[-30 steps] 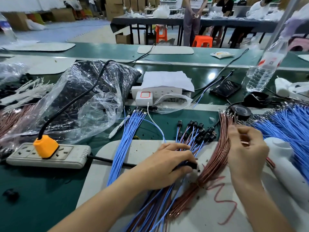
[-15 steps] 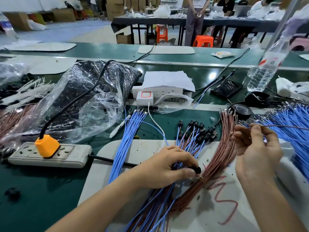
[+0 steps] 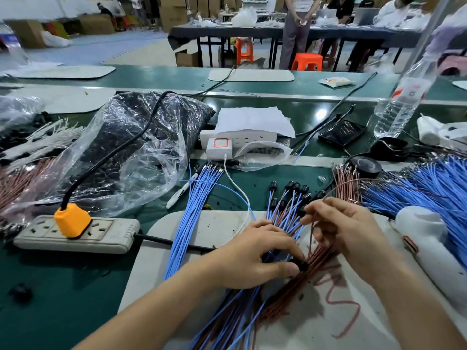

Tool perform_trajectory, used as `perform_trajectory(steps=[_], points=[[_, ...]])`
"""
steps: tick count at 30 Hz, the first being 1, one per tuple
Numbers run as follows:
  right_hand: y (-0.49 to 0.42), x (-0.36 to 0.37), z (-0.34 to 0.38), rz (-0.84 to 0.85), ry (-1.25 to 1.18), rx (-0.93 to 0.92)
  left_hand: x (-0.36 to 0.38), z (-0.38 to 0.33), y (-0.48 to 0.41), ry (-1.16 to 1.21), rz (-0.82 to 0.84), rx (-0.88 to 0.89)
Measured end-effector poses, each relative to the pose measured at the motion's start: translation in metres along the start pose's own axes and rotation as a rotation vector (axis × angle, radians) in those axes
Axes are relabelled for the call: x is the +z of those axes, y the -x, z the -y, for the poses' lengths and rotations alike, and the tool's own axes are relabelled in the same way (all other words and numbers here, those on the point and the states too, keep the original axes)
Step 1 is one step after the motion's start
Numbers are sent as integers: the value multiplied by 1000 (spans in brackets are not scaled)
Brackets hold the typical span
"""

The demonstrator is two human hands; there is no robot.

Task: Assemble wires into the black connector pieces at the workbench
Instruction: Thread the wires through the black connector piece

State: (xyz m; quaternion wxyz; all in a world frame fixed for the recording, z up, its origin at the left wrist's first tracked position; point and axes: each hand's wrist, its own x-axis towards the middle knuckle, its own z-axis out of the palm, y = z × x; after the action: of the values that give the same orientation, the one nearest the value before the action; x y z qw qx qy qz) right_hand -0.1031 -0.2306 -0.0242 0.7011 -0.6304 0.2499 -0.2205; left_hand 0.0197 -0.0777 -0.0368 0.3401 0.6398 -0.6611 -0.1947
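My left hand [image 3: 255, 256] rests on the grey mat and pinches a small black connector piece [image 3: 301, 266] between thumb and fingers. My right hand [image 3: 346, 228] pinches one thin brown wire [image 3: 340, 186] that arcs up and off to the right; its lower end hangs toward the connector. Under both hands lies a bundle of brown wires [image 3: 313, 269]. Finished pieces with black connectors on blue and brown wires [image 3: 290, 198] fan out just beyond my fingers. A loose bunch of blue wires [image 3: 192, 215] lies to the left.
A power strip with an orange plug [image 3: 73, 221] sits at the left. A plastic bag of black parts [image 3: 131, 147] lies behind it. A big pile of blue wires [image 3: 429, 188] and a white tool [image 3: 429, 238] are at the right. A water bottle [image 3: 401, 102] stands at the back right.
My right hand has drawn a single brown wire out of the bundle and brought it leftward and down, close to the connector in my left hand. The left hand has stayed in place.
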Motion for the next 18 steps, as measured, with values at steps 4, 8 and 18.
perform_trajectory(steps=[4, 8, 18], points=[[0, 1, -3, 110, 200, -6, 0, 0, 1, 3, 2, -13], [-3, 3, -11, 12, 240, -111, -1, 1, 1, 11, 4, -21], [1, 5, -4, -179, -6, -355, 0, 2, 2, 154, -121, -84]])
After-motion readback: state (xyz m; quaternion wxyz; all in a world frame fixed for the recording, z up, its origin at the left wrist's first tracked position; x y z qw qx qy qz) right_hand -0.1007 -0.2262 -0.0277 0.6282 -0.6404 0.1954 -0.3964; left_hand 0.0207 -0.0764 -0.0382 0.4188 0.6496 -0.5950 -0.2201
